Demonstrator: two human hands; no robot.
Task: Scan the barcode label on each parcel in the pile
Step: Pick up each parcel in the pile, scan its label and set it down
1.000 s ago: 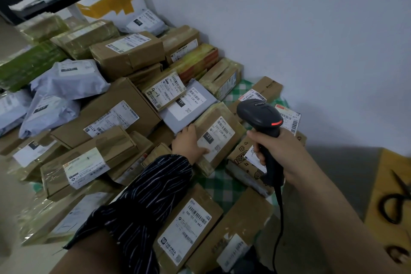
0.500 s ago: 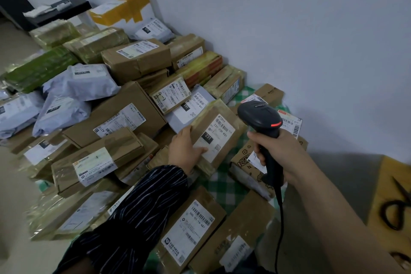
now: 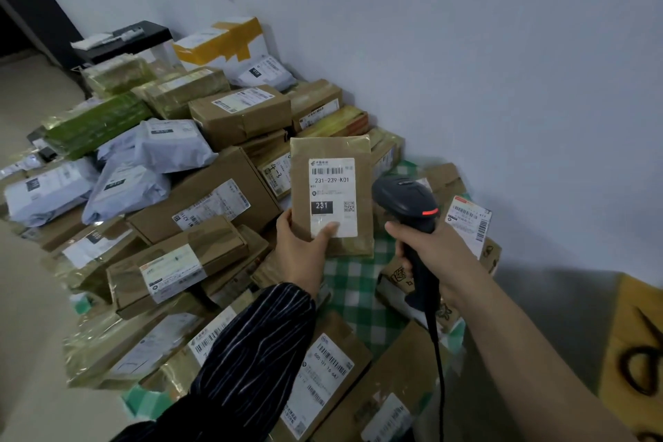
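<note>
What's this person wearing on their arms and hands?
The left arm wears a dark sleeve with thin white stripes running along it, gathered into a cuff at the wrist. The left hand is bare, with no glove or ring showing. The right forearm and right hand are uncovered: no sleeve, watch or glove in view.

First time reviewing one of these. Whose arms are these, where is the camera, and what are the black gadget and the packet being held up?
There is no machine here: a person works with bare hands, and the view comes from a camera worn on their head, looking down. The left hand holds a brown parcel upright, its label facing the camera. The right hand grips a black corded scanner beside it, for reading barcodes. Below lies the pile of parcels, brown boxes and grey bags, on a green checked cloth. At the far right lie scissors.
</note>
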